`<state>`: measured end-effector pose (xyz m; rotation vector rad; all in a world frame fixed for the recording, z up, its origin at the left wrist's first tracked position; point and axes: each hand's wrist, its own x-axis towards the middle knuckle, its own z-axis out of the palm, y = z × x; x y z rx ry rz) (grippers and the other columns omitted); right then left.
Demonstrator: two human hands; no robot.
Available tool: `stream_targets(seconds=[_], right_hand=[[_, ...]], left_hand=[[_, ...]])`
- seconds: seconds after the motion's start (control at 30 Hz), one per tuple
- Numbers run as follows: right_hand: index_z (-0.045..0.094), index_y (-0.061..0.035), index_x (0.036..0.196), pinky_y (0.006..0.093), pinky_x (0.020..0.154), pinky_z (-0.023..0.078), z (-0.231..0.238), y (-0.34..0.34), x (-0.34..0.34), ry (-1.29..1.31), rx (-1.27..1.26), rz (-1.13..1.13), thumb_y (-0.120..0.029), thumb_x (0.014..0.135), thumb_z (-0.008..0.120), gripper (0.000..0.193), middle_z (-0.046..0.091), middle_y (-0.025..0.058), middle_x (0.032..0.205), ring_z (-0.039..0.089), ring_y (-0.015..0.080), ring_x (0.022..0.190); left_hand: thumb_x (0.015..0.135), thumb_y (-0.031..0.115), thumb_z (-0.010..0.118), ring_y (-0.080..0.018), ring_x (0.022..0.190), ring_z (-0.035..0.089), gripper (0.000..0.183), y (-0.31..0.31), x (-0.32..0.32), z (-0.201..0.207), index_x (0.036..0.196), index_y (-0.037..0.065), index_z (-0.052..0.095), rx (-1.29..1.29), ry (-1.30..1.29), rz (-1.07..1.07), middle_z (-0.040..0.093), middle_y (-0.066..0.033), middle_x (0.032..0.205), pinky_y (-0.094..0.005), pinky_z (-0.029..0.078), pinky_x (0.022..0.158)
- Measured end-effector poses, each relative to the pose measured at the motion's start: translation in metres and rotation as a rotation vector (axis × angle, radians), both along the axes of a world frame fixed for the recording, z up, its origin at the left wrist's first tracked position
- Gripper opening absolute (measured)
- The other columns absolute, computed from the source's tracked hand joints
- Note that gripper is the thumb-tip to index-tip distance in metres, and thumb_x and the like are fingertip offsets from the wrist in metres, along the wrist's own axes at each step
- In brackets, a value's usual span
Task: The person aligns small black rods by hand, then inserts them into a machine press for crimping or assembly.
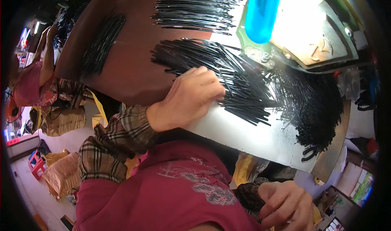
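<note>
Brown worktop (130,76) carries a pile of black rods (228,76); the left hand (191,96), grip curled onto them, lies nearer than the right hand (285,204), loosely curled below.

Up top a blue cylinder (262,11) hangs beside a glaring lamp (299,21), another person in pink (30,86) sits far left, and brown sacks (61,172) crowd a red stool (36,164) on the floor below.
</note>
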<state>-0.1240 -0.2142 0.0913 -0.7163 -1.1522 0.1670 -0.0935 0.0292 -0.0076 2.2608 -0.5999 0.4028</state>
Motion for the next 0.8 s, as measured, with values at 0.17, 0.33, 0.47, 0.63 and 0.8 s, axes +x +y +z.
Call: stream_targets(seconds=[0.17,0.33,0.47,0.63,0.8], right_hand=[[0.062,-0.0304,0.118,0.0214,0.045,0.039,-0.002,-0.004,-0.005,0.082,0.078,-0.148,-0.029,0.088,0.066,0.030,0.065,0.0054,0.090,0.053,0.0123,0.054],[0.060,0.0002,0.081,0.0256,0.051,0.047,-0.054,-0.048,-0.004,0.235,-0.092,-0.357,-0.002,0.088,0.052,0.011,0.063,0.0111,0.074,0.053,0.0121,0.056],[0.060,0.0005,0.092,0.0168,0.050,0.035,-0.090,-0.075,0.013,0.738,-0.773,-1.171,-0.002,0.090,0.059,0.003,0.056,-0.0027,0.074,0.045,0.0010,0.057],[0.065,0.0015,0.088,0.0197,0.053,0.044,-0.137,-0.078,0.034,0.579,-0.864,-1.603,-0.007,0.085,0.068,0.009,0.063,0.0017,0.073,0.053,0.0046,0.060],[0.066,0.0020,0.084,0.0208,0.057,0.047,-0.130,-0.072,0.040,0.612,-1.090,-1.640,-0.010,0.081,0.073,0.014,0.066,0.0051,0.070,0.057,0.0056,0.061]], left_hand=[[0.065,-0.005,0.064,-0.0257,0.079,0.054,0.021,-0.012,0.025,-0.004,0.083,0.006,0.062,0.169,0.016,-0.048,0.056,-0.0059,0.083,-0.0350,0.044,0.068],[0.061,-0.003,0.063,-0.0268,0.084,0.054,0.020,-0.012,0.038,-0.007,0.078,0.006,0.059,0.210,-0.017,-0.136,0.056,-0.0052,0.087,-0.0376,0.043,0.071],[0.066,-0.009,0.066,-0.0250,0.083,0.058,0.022,-0.020,0.042,-0.013,0.082,0.005,0.063,-0.035,-0.098,-0.125,0.063,-0.0069,0.084,-0.0339,0.045,0.074],[0.074,-0.009,0.068,-0.0154,0.064,0.057,0.018,-0.042,0.043,0.009,0.088,0.002,0.068,-0.201,0.001,-0.046,0.064,-0.0059,0.076,-0.0256,0.046,0.065],[0.081,0.004,0.069,-0.0112,0.067,0.056,0.021,-0.028,0.044,0.011,0.100,-0.001,0.065,-0.819,0.888,-0.057,0.061,-0.0031,0.076,-0.0242,0.046,0.065]])
